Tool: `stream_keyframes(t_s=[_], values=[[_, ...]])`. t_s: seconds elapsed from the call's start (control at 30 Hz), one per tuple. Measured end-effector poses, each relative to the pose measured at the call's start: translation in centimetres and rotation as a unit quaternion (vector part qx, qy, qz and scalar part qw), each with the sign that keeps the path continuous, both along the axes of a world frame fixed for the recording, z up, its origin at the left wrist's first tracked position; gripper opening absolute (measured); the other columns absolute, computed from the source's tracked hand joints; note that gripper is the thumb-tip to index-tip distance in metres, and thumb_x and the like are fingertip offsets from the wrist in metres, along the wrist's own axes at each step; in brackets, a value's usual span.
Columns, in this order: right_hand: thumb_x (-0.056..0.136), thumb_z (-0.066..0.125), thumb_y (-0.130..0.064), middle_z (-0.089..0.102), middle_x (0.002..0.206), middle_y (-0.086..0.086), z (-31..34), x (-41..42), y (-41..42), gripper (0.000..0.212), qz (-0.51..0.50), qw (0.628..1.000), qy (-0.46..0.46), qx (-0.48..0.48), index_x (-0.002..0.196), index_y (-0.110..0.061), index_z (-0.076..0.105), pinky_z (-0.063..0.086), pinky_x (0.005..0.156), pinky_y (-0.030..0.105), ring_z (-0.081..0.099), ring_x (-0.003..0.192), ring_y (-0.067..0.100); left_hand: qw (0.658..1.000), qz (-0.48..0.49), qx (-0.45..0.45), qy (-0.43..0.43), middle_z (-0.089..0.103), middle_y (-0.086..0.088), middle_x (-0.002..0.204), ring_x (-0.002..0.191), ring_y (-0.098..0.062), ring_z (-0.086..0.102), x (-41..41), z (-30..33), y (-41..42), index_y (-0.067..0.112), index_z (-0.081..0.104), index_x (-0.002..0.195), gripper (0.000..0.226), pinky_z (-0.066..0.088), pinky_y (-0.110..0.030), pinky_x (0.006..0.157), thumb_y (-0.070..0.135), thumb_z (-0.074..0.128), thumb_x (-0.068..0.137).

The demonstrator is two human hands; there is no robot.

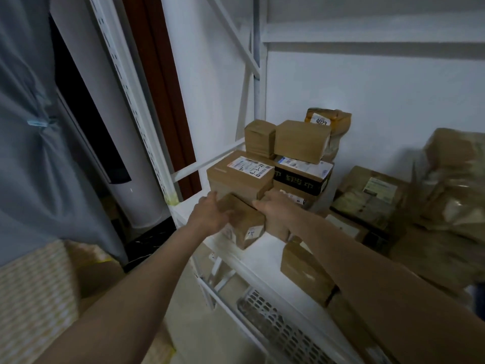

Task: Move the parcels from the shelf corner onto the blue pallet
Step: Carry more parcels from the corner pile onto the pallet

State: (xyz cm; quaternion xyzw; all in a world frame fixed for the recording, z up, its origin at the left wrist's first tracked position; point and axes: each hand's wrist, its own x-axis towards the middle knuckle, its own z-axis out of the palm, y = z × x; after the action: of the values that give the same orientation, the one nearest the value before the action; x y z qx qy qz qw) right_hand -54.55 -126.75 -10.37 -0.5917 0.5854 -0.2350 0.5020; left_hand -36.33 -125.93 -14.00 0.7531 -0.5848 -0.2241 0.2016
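Both forearms reach from the lower edge toward the shelf [252,261] corner. Left hand [210,215] and right hand [275,211] press opposite sides of a small brown parcel [245,224] at the shelf's front edge, clamping it between them. Behind it stands the stack of parcels: a large labelled box [238,177], a black box [301,177] and smaller cartons [301,140] on top. Step in hand, by judgement: pick-up. Next: lift clear and carry to the blue pallet, which is not in view.
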Motion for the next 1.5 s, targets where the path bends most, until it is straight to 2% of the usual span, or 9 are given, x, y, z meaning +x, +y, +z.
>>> stream_keyframes(t_s=[0.23,0.37,0.53,0.63,0.8,1.0,1.2,1.37,1.5], values=[[0.09,0.062,-0.022,0.059,0.086,-0.004,-0.8,3.7,-4.2,0.007,-0.123,0.981,-0.137,0.062,0.094,-0.022,0.056,0.05,0.054,0.017,0.06,0.073,0.01,0.992,0.034,-0.004,0.118,0.035,-0.011,0.149,0.129,-0.03,0.043,5.3,-0.5,-7.7,0.011,0.024,0.148,0.086,0.041,-0.033,0.089,0.046,0.067,0.083],[0.094,0.058,-0.024,0.056,0.124,0.009,-1.0,5.6,-6.6,0.041,-0.184,0.981,-0.045,0.032,0.13,-0.008,0.048,0.044,0.096,0.034,0.055,0.112,0.027,0.983,0.017,0.005,0.181,0.029,-0.01,0.154,0.135,-0.031,0.036,7.8,-1.0,-11.3,0.012,0.018,0.151,0.089,0.037,-0.036,0.1,0.051,0.064,0.085],[0.094,0.057,-0.022,0.054,0.129,0.011,-1.5,7.3,-8.2,0.043,-0.265,0.961,-0.069,0.045,0.134,-0.011,0.046,0.044,0.083,0.032,0.052,0.105,0.023,0.957,-0.014,0.024,0.288,0.035,-0.008,0.151,0.13,-0.026,0.042,9.1,-1.5,-14.7,0.013,0.022,0.15,0.078,0.038,-0.032,0.101,0.047,0.059,0.09],[0.092,0.06,-0.021,0.057,0.127,0.011,-1.9,8.3,-8.6,0.044,-0.306,0.948,-0.085,0.039,0.133,-0.01,0.048,0.047,0.093,0.034,0.055,0.111,0.026,0.939,-0.046,0.042,0.338,0.051,-0.002,0.129,0.103,-0.017,0.051,9.4,-1.9,-15.2,0.015,0.039,0.138,0.062,0.045,-0.027,0.077,0.044,0.061,0.088],[0.089,0.063,-0.017,0.06,0.123,0.013,-1.9,9.6,-8.3,0.047,-0.33,0.934,-0.132,0.039,0.132,-0.009,0.047,0.049,0.098,0.045,0.059,0.109,0.029,0.916,-0.034,0.039,0.398,0.052,-0.004,0.114,0.104,-0.021,0.055,10.4,-2.0,-15.6,0.015,0.037,0.121,0.058,0.05,-0.042,0.094,0.04,0.07,0.081],[0.089,0.06,-0.009,0.063,0.115,0.012,-0.6,10.8,-7.8,0.043,-0.321,0.933,-0.159,0.022,0.13,-0.013,0.048,0.052,0.094,0.045,0.062,0.102,0.027,0.91,-0.035,0.015,0.413,0.05,0.001,0.099,0.085,-0.012,0.055,11.8,-0.5,-14.8,0.013,0.034,0.116,0.058,0.05,-0.03,0.062,0.043,0.07,0.081],[0.088,0.061,-0.008,0.064,0.113,0.013,0.5,11.1,-7.4,0.04,-0.328,0.927,-0.185,0.0,0.126,-0.009,0.05,0.055,0.086,0.046,0.064,0.097,0.027,0.906,-0.028,-0.013,0.422,0.049,-0.001,0.107,0.091,-0.012,0.053,12.5,0.3,-13.6,0.013,0.034,0.121,0.06,0.052,-0.044,0.086,0.04,0.071,0.081],[0.087,0.062,-0.012,0.058,0.125,0.015,1.0,11.8,-7.3,0.035,-0.352,0.916,-0.193,-0.021,0.122,-0.009,0.06,0.055,0.086,0.045,0.061,0.104,0.03,0.911,-0.032,-0.052,0.409,0.049,-0.008,0.129,0.109,-0.024,0.056,12.9,1.4,-12.7,0.016,0.049,0.127,0.052,0.051,-0.049,0.093,0.039,0.067,0.084],[0.089,0.057,-0.01,0.056,0.128,0.014,2.4,12.5,-7.2,0.039,-0.345,0.914,-0.203,-0.065,0.128,-0.011,0.057,0.052,0.093,0.047,0.058,0.11,0.031,0.908,0.008,-0.094,0.408,0.04,-0.007,0.129,0.109,-0.023,0.053,12.9,2.7,-12.2,0.019,0.042,0.121,0.05,0.052,-0.049,0.09,0.04,0.068,0.083]])
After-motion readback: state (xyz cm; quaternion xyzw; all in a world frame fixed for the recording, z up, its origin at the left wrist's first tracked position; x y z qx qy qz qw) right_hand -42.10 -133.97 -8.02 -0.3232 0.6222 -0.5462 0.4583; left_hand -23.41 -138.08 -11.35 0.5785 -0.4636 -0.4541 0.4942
